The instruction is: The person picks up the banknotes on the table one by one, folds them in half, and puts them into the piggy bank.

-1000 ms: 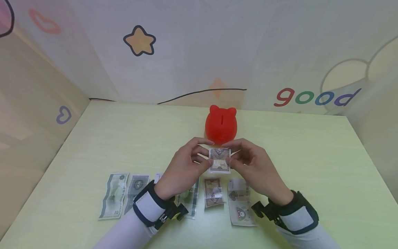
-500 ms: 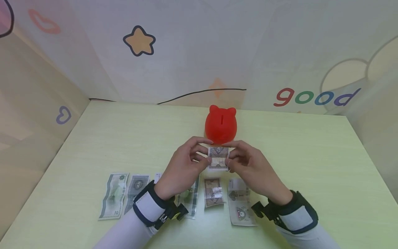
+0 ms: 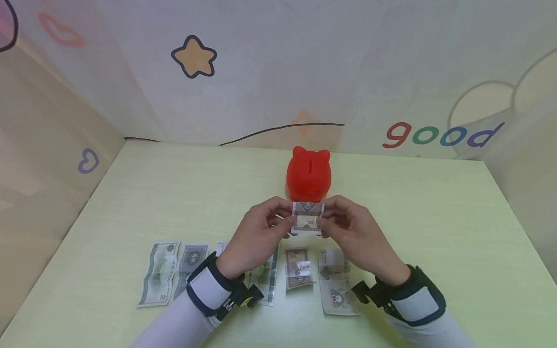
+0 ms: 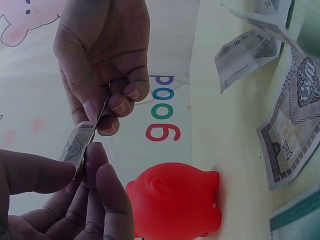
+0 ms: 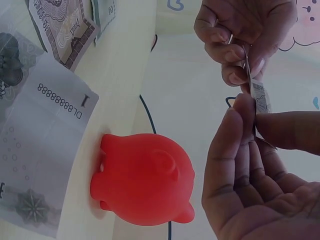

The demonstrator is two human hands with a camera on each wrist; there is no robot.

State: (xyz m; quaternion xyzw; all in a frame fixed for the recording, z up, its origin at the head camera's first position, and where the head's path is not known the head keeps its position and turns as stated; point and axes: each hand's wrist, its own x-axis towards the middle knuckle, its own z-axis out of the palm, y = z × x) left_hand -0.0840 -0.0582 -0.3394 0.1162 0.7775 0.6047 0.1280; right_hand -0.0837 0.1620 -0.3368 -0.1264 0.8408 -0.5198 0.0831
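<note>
Between both hands, a small creased brown banknote (image 3: 307, 211) is held just in front of a red piggy bank (image 3: 309, 176). My left hand (image 3: 256, 237) pinches its left edge, and my right hand (image 3: 363, 237) pinches the right edge, thumbs on the near face and fingers behind. Seen nearly edge-on in the left wrist view, the banknote (image 4: 76, 145) is bent or folded. The piggy bank stands on the table with its slot facing up, apart from the fingers in the right wrist view.
Several banknotes lie in a row on the pale table (image 3: 435, 232): a green one (image 3: 160, 273) at the left, a brown one (image 3: 299, 275) in the middle, and a grey one (image 3: 337, 290) at the right. My left forearm covers part of the row. A printed backdrop (image 3: 278, 72) stands behind.
Both index fingers, earlier stretched out above the banknote, have come in to its edges. The banknote has shifted slightly toward the piggy bank. The row on the table stays put.
</note>
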